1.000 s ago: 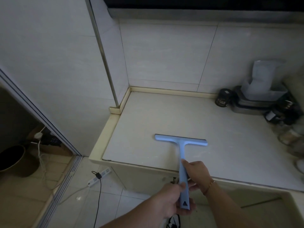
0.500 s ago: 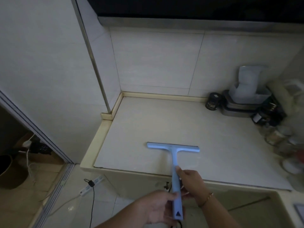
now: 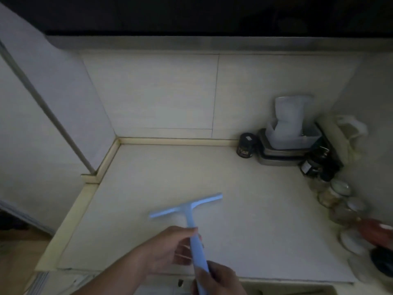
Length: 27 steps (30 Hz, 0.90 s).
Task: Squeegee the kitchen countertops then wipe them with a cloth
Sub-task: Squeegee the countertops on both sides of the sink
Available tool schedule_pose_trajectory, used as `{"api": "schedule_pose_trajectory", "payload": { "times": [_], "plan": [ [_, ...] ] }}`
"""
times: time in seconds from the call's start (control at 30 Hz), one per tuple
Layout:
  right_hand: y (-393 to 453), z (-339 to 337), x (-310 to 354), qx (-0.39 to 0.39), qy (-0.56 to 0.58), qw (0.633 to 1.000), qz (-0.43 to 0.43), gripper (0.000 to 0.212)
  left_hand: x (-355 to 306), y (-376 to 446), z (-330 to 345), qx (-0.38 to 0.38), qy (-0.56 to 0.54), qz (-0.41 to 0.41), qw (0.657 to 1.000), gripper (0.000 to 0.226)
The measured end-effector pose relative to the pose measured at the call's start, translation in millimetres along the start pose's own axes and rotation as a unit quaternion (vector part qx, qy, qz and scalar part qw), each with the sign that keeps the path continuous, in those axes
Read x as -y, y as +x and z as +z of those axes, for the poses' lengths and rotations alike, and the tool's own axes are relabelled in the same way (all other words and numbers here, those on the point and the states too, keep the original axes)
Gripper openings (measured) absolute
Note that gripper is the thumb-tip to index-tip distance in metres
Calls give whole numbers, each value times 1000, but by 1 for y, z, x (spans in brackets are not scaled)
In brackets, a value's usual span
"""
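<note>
No writing could be read anywhere: the small dark jar [image 3: 245, 145] at the back wall and the dark bottle [image 3: 314, 165] to its right both carried labels, but the print was too small and blurred to make out, and the squeegee [image 3: 192, 222] showed no brand. You held that pale blue squeegee over the near middle of the surface [image 3: 244, 199]. Its handle ran from the front edge away from you, leaning slightly left as it went, and ended in the blade, which pointed toward the back wall. The blade's long axis lay crosswise, left to right, tilted so that its right end sat farther back than its left. Whether the blade touched the surface or hung just above it could not be told. Your left hand [image 3: 170, 250] was curled loosely around the upper part of the handle, fingers bent across it and thumb on top. Your right hand [image 3: 217, 279] was closed around the lower end of the handle at the front edge, partly cut off by the frame. A clear tub [image 3: 293, 135] stood on a stack of flat metal containers [image 3: 276, 158] in the back right corner, with the jar just beside it. Several glass jars with pale lids [image 3: 338, 194] ran along the right side, well apart from the squeegee.
</note>
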State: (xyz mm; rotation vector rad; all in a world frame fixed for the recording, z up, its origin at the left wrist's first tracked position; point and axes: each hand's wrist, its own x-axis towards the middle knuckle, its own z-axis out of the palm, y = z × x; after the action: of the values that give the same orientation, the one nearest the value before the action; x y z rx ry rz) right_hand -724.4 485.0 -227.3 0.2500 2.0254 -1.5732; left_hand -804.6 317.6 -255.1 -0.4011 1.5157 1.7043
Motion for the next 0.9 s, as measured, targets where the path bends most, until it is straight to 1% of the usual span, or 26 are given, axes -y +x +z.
{"api": "schedule_pose_trajectory", "payload": {
  "times": [0.03,0.1,0.2,0.3,0.37,0.47,0.53,0.67,0.8,0.9],
  "plan": [
    [8,-17,3,-1,-3,1000,-24,24,-17,15,5,-5,-48,3,999,26],
    [26,-37,16,-13,13,999,-51,19,-54,40,13,-27,-105,35,993,21],
    [72,-69,28,-10,136,989,-49,16,-113,99,25,-71,-131,70,986,18],
    [125,-91,36,-26,202,979,-19,20,-151,158,35,-96,-151,60,982,19],
    [151,-98,41,-21,232,972,5,22,-164,188,39,-105,-160,46,980,20],
    [174,-96,44,2,231,973,13,20,-173,213,37,-124,-210,28,969,24],
    [184,-92,43,8,218,976,4,20,-172,219,31,-135,-208,29,968,25],
    [195,-87,44,14,205,979,5,19,-172,223,17,-151,-163,36,974,21],
    [217,-101,53,4,223,975,19,20,-187,239,16,-145,-141,34,979,28],
    [231,-111,55,9,218,976,25,23,-194,250,21,-153,-127,24,980,28]
  ]
}}
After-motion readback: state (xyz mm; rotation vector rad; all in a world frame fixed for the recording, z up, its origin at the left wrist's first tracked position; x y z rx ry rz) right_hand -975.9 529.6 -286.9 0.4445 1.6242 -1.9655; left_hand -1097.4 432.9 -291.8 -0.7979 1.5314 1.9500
